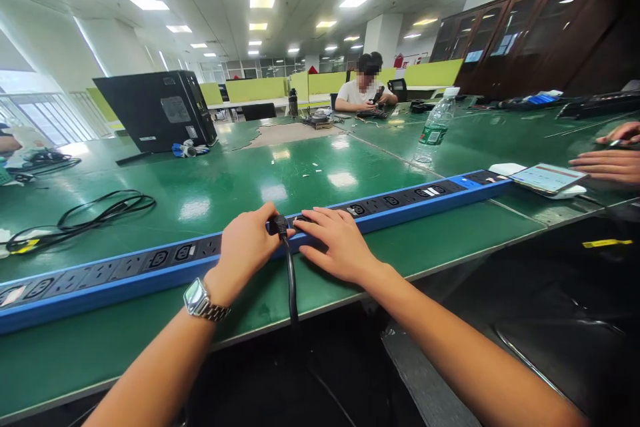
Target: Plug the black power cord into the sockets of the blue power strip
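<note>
My left hand (250, 237), a metal-banded watch (197, 297) on its wrist, pinches a black power plug (281, 223) at the top of a long power strip (400, 215). From the plug a thick black cable (292, 280) runs down over the table's near edge. How far the plug sits in its socket cannot be made out. My right hand (337, 243) lies just to the right, fingers stretched out across the strip's top and thumb apart on its near side. The strip has a blue casing and black sockets of differing shapes; both hands cover part of its middle.
On the green table (240, 180) stand a black computer tower (160, 110) and a water bottle (434, 130). Black cables (107, 213) lie left. Near the strip's right end are a tablet (550, 177) and another person's hands (610, 160). A person (367, 90) sits opposite.
</note>
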`<move>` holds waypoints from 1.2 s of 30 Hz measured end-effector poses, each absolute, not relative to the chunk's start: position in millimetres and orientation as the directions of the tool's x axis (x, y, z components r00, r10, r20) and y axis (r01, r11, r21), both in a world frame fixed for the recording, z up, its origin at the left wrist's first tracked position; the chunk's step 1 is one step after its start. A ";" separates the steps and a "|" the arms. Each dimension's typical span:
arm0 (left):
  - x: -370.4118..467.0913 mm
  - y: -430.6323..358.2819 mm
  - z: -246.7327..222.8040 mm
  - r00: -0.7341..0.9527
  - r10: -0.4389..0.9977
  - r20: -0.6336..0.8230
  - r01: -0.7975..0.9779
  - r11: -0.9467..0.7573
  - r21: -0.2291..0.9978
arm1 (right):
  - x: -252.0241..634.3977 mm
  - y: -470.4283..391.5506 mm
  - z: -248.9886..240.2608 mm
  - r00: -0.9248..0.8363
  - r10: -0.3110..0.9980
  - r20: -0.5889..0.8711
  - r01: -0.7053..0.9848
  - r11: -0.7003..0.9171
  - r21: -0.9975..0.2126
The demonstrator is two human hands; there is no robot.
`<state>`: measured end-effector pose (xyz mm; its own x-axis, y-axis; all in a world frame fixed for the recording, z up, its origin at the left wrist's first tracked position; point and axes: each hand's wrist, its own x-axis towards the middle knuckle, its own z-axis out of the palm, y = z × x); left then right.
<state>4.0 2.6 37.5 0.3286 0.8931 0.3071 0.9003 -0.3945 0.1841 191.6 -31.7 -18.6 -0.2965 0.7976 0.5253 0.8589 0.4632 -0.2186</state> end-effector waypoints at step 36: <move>-20.1 10.2 7.8 0.610 0.588 0.532 0.645 -0.758 0.098 | 191.9 -31.6 -20.6 -0.297 0.781 0.550 0.861 0.468 -0.200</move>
<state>-20.1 10.2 7.8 0.6096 0.5879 0.5317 0.6454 -0.7576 0.0976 191.9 -31.6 -20.6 -0.2970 0.7809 0.5495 0.8608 0.4680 -0.1999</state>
